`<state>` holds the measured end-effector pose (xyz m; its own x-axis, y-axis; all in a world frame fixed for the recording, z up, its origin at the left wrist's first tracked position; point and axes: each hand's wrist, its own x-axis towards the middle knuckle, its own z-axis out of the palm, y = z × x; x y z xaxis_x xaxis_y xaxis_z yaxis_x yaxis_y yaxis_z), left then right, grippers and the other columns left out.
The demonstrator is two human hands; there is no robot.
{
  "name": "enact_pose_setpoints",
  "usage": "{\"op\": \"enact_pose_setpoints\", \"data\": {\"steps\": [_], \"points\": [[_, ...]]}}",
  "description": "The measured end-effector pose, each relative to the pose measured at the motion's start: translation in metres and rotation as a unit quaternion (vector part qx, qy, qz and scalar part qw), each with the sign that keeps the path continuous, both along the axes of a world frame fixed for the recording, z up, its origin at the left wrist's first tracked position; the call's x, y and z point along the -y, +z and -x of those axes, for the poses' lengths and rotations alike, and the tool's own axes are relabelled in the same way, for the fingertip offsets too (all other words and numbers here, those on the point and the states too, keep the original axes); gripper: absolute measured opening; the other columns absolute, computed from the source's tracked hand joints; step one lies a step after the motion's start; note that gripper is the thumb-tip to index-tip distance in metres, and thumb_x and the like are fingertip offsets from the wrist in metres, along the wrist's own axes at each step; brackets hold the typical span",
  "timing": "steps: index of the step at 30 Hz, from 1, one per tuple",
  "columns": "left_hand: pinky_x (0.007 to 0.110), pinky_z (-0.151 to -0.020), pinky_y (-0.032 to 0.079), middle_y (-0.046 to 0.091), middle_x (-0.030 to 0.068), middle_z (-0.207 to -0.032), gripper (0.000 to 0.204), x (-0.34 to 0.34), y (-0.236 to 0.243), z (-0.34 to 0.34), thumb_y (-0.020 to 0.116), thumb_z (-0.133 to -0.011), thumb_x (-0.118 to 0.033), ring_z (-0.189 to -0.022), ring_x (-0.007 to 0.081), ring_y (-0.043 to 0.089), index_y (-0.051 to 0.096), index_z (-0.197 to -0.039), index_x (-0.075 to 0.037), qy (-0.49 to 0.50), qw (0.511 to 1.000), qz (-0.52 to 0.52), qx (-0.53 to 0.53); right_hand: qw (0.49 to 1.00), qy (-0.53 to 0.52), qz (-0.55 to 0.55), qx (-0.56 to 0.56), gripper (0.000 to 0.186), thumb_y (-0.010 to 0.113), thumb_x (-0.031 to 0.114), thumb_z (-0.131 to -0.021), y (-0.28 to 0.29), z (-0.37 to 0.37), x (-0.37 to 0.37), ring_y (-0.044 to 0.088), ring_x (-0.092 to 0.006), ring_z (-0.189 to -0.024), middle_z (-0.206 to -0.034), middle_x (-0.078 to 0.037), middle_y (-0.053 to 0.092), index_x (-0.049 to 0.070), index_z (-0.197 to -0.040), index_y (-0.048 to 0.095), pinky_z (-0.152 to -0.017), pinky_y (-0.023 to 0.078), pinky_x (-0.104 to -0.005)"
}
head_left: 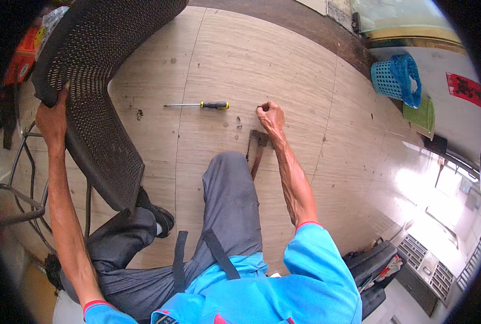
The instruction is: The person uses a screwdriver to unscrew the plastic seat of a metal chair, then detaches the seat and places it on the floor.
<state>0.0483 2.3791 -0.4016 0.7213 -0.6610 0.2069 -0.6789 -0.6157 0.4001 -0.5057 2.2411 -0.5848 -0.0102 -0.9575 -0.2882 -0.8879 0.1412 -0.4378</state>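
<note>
My left hand [51, 121] is closed round the edge of a black woven chair [97, 81], which is tilted at the left with its thin metal legs [27, 208] beside my arm. Over the floor to the right, my right hand [271, 116] has its fingers curled into a pinch. Something small and dark shows at the fingertips, too little to name. Just below that hand lies a hammer-like tool [259, 139] with a dark metal head and a wooden handle, partly hidden by my knee. A screwdriver [214, 105] with a black and yellow handle lies between my hands.
Small dark scraps [139, 114] are scattered on the tiled floor [251, 59]. A blue plastic basket [386, 78] and a green one [419, 116] stand by the right wall. Orange-red packaging [23, 56] is behind the chair. Black items [373, 264] sit at the lower right.
</note>
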Motion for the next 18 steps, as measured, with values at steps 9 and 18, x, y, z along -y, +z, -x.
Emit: {"op": "enact_pose_setpoints", "data": {"steps": [9, 18], "points": [[0.045, -0.094, 0.047, 0.067, 0.0253, -0.111, 0.079, 0.0, -0.001, -0.003, 0.072, -0.078, -0.06, -0.105, 0.0369, 0.065, 0.065, -0.114, 0.011, 0.006, 1.0, -0.011, 0.024, 0.993, 0.07, 0.061, -0.079, 0.022, 0.066, 0.024, -0.074, -0.011, -0.023, 0.009, 0.066, -0.038, -0.083, -0.084, -0.019, 0.068, 0.004, -0.085, 0.067, -0.076, 0.053, -0.0462], [0.043, -0.095, 0.047, 0.067, 0.0229, -0.112, 0.079, -0.001, -0.003, -0.006, 0.072, -0.077, -0.061, -0.104, 0.0355, 0.065, 0.065, -0.114, 0.009, 0.007, 1.0, -0.012, 0.014, 0.984, 0.166, -0.006, 0.067, 0.021, 0.065, 0.023, -0.076, 0.005, -0.029, -0.026, 0.067, -0.0372, -0.085, -0.088, -0.017, 0.069, 0.005, -0.087, 0.067, -0.074, 0.052, -0.045]]}}
